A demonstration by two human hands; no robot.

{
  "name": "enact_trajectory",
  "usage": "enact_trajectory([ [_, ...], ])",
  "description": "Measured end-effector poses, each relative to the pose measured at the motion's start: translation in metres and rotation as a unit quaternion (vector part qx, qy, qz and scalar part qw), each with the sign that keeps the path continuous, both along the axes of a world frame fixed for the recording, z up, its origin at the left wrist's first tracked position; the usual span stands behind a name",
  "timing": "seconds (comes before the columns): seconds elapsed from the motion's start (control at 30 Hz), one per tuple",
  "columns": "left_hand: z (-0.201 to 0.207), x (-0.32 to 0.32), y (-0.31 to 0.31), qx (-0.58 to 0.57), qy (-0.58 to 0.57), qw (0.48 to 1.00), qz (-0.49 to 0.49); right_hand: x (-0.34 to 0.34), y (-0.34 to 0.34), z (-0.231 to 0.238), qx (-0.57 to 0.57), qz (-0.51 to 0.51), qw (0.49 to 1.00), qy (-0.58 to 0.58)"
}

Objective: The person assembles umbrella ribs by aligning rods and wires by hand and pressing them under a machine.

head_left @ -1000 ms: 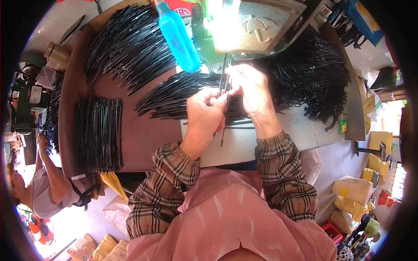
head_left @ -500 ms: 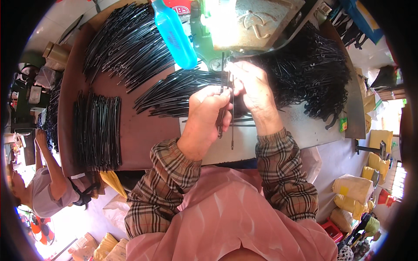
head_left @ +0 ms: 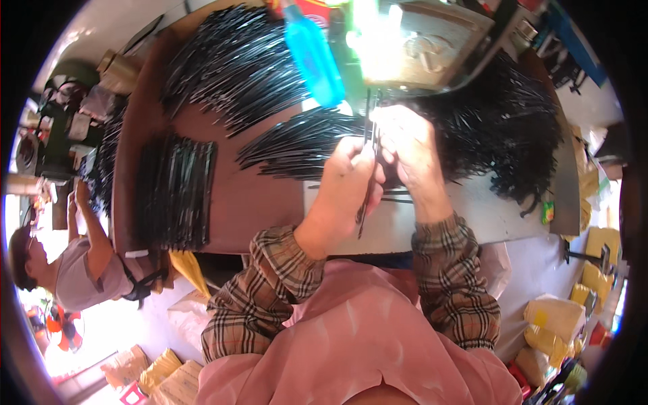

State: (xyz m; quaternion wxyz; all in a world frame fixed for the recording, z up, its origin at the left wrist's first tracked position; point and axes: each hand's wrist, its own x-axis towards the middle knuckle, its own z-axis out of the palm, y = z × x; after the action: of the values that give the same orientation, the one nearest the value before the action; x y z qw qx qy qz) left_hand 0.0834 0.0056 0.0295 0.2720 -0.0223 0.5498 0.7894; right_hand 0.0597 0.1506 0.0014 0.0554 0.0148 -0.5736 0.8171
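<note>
My left hand [head_left: 347, 182] is closed around thin black metal rods with hinged parts, which look like umbrella ribs [head_left: 362, 219]. Their upper ends stand out above the thumb, and a lower end sticks out beneath the fist. Close beside it, my right hand [head_left: 410, 145] pinches a slim rib near its top, against those in the left hand. How many are held is hidden by the fingers. Behind the hands lies a loose pile of black ribs [head_left: 297, 150]. A green machine with a rusty metal plate [head_left: 439, 47] stands just beyond, under a bright lamp.
A blue plastic bottle [head_left: 314, 57] stands by the machine. More black ribs lie in a far-left pile [head_left: 229, 61], a neat near-left stack [head_left: 177, 192] and a tangled right heap [head_left: 499, 128]. At far left a co-worker [head_left: 88, 270] sits; wrapped packages [head_left: 555, 317] line the right floor.
The whole view has shifted, so the table sits further right in it. The rib in my right hand, apart from the left hand's ribs before, now lies close along them.
</note>
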Motion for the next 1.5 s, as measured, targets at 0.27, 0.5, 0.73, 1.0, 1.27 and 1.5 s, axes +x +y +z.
enact_trajectory([
  [0.27, -0.026, 0.016, -0.162, -0.757, 0.393, 0.504, 0.135, 0.057, 0.037, 0.019, 0.181, -0.085, 0.979, -0.044],
  [0.5, -0.034, 0.003, -0.247, -0.914, 0.338, 0.224, 0.018, 0.099, 0.044, 0.010, 0.461, -0.055, 0.886, 0.004],
  [0.73, -0.027, 0.010, -0.198, -0.844, 0.410, 0.328, 0.111, 0.097, 0.042, -0.003, 0.574, -0.023, 0.817, 0.059],
  [1.0, -0.001, 0.025, -0.037, -0.422, 0.693, 0.583, -0.035, 0.095, 0.014, 0.003, 0.499, -0.038, 0.863, 0.066],
  [1.27, -0.026, 0.017, -0.016, -0.344, 0.541, 0.760, -0.103, 0.091, 0.068, 0.003, 0.476, -0.248, 0.844, -0.011],
  [1.5, -0.013, 0.013, -0.021, -0.317, 0.492, 0.811, -0.021, 0.077, 0.096, -0.010, 0.633, -0.289, 0.712, -0.095],
])
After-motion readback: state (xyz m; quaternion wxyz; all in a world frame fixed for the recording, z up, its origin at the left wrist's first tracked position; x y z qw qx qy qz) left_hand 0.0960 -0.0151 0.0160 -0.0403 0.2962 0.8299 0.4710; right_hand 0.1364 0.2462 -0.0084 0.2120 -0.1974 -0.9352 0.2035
